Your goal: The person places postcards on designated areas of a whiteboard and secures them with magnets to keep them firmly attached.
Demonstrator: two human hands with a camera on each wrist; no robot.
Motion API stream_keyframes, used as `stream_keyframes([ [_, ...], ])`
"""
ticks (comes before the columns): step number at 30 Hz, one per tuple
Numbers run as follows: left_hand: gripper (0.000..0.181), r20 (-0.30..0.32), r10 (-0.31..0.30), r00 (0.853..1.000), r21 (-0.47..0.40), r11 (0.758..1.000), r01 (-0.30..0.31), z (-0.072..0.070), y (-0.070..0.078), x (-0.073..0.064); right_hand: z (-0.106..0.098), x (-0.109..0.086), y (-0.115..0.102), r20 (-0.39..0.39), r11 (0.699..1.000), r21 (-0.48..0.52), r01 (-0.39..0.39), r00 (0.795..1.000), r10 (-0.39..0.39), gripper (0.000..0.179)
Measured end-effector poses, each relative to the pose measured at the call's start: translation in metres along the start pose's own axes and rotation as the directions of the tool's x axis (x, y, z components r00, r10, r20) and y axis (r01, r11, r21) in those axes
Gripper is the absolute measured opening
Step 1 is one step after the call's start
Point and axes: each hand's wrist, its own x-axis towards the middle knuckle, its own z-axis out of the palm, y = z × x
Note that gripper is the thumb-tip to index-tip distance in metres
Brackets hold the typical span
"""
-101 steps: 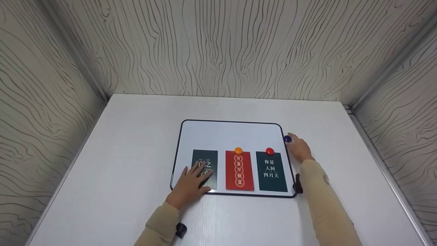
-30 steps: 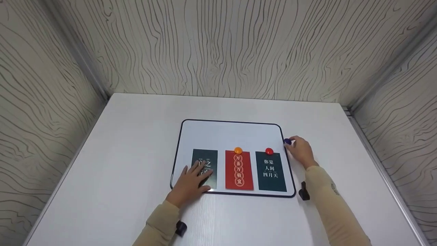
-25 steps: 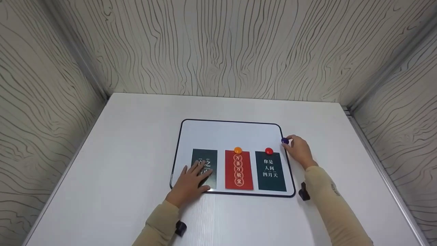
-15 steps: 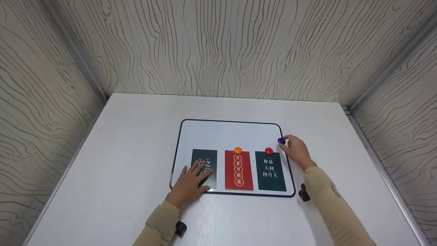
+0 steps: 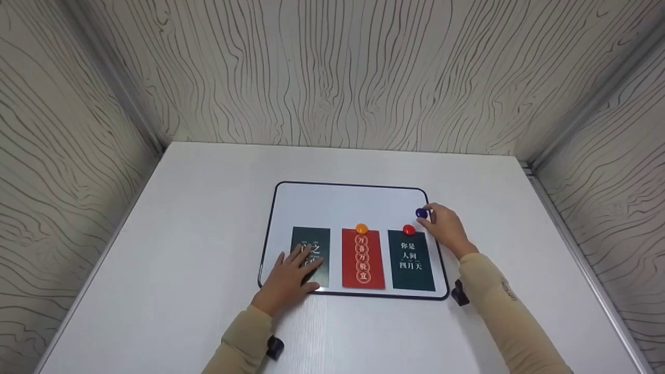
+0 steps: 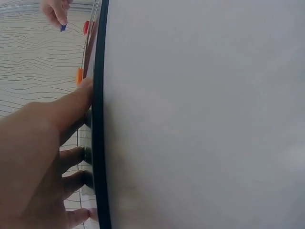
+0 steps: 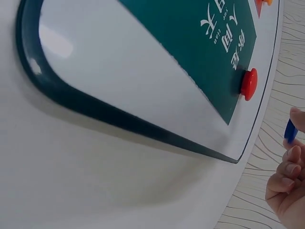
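A whiteboard [image 5: 350, 205] with a dark rim lies on the white table, bearing three cards in a row. My left hand [image 5: 288, 280] rests with fingers spread on the left dark green card [image 5: 314, 236], covering part of its lettering. A red card [image 5: 362, 259] in the middle has an orange magnet [image 5: 361, 228] at its top edge. On the right dark green card [image 5: 412, 265] a red magnet [image 5: 409, 229] sits at the top. My right hand [image 5: 448, 227] pinches a blue magnet [image 5: 421, 213] above the board's right side; the right wrist view shows it between thumb and finger.
White table surface [image 5: 208, 208] surrounds the board on all sides. Wood-patterned panels [image 5: 332, 72] rise at the back and both sides. Each wrist wears a dark device, such as the one [image 5: 275, 347] below my left sleeve.
My right hand has carried the blue magnet leftward, from beside the board's right rim to over the board. My left hand stays in place on the left card.
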Motion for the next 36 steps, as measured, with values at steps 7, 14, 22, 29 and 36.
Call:
stream_keyframes([
  [7,0.056,-0.002,-0.014,1.0,-0.035,0.999,0.014,0.001,-0.001,0.0,0.004,-0.001,-0.01,0.013,1.0,-0.008,0.01,1.0,-0.01,0.043],
  [14,0.055,0.003,-0.021,1.0,-0.045,0.999,0.021,0.001,0.0,0.0,0.006,-0.003,-0.02,0.022,0.999,-0.004,0.033,0.999,-0.033,0.042],
  [22,0.056,0.004,-0.018,1.0,-0.039,0.999,0.018,0.001,0.0,0.0,0.007,-0.005,-0.031,0.025,0.997,0.002,0.08,0.997,-0.08,0.04],
  [29,0.056,0.008,-0.014,1.0,-0.038,0.999,0.014,0.001,0.0,0.0,0.014,-0.006,-0.037,0.026,0.996,0.005,0.091,0.996,-0.091,0.039],
  [36,0.055,-0.02,-0.006,1.0,-0.033,0.999,0.006,0.003,-0.001,0.0,0.017,-0.006,-0.044,0.029,0.995,0.004,0.099,0.995,-0.099,0.04],
])
